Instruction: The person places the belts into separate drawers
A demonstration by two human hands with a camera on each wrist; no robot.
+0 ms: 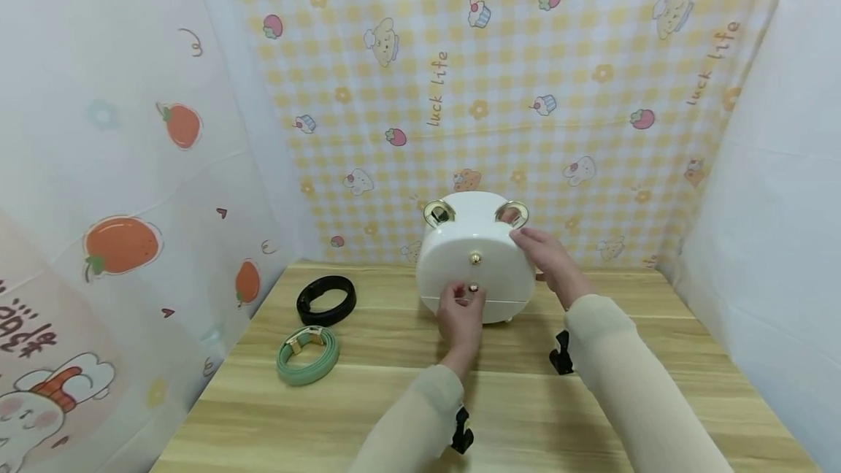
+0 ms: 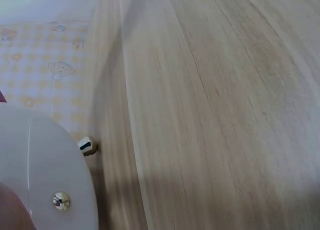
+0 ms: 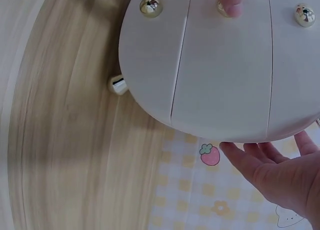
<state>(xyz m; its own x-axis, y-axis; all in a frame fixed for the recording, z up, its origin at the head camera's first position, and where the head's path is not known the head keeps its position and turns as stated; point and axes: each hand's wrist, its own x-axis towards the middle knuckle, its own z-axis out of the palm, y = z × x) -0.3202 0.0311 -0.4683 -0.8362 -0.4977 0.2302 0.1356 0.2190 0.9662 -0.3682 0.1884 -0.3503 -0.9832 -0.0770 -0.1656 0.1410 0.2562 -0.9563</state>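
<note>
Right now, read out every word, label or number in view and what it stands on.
"luck life", twice: yellow-and-white checked fabric backdrop.
Backdrop's lower right: lettering too small to read.
White fruit-printed left sheet: brown lettering, cut off, unreadable.
Glossy white round box: none visible.

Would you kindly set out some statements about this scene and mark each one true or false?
1. The green belt lies nearer the person than the black belt. True.
2. The right hand is at the right side of the white box. True.
3. Both belts lie to the right of the white box. False: they lie to its left.
4. The left hand is on the black belt. False: it is at the front of the box, by a gold knob.
5. The green belt has a gold buckle. True.
</note>
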